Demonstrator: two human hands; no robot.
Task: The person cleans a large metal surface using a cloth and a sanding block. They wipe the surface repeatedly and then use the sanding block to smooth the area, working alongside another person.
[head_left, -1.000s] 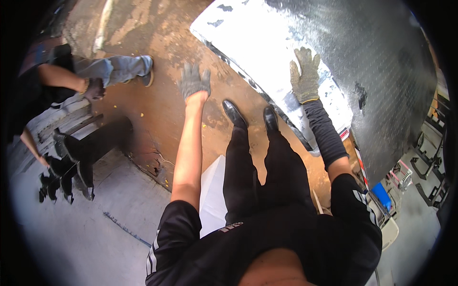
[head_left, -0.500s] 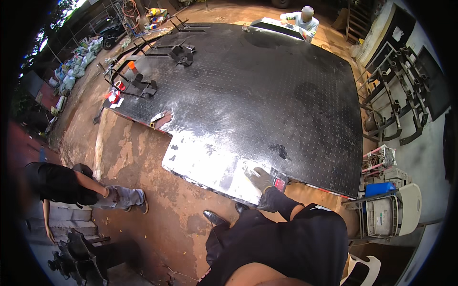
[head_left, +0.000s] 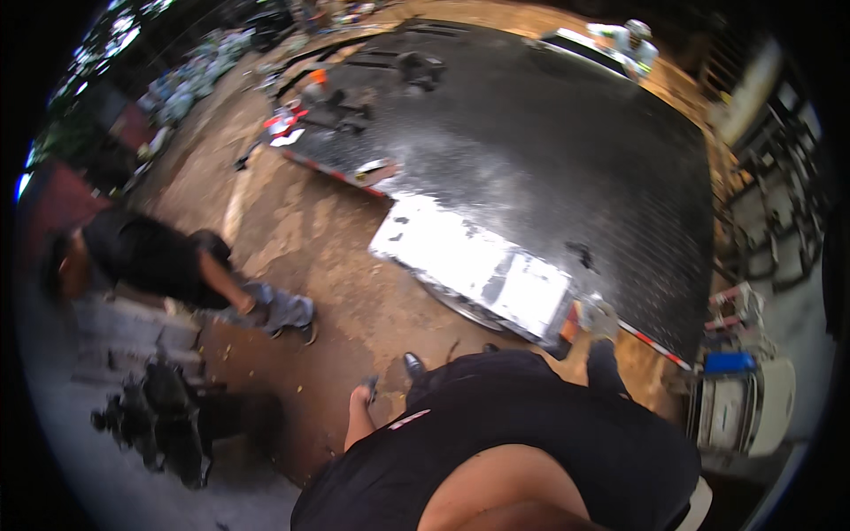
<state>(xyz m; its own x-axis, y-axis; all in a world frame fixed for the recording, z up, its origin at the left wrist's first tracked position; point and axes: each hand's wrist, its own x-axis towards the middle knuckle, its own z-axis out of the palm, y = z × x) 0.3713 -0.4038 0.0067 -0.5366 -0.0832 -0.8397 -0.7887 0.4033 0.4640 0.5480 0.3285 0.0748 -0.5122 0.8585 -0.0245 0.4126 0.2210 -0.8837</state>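
My right hand (head_left: 604, 320), in a grey-green work glove and dark sleeve, is at the near edge of the black textured metal deck (head_left: 531, 150). It is beside a reddish-brown block or lamp (head_left: 572, 320) at the right end of the white-coated fender (head_left: 469, 257). Motion blur hides how its fingers lie. Low in front of my body, my bare left hand (head_left: 364, 391) is closed around a small dark thing (head_left: 372, 384), too blurred to name. A glove-like brown and pale item (head_left: 376, 170) lies on the deck's left edge.
Black metal brackets (head_left: 421, 71), an orange cup (head_left: 319, 78) and red-and-white rolls (head_left: 285, 122) sit on the deck's far left. One person (head_left: 150, 257) bends over at left; another (head_left: 633, 49) works at the far edge. Chairs (head_left: 748, 407) and metal frames stand at right.
The view has swung, shifting the scene right. My right hand has moved off the white fender to its right end. My left hand has come into view. The person at left has an arm lower.
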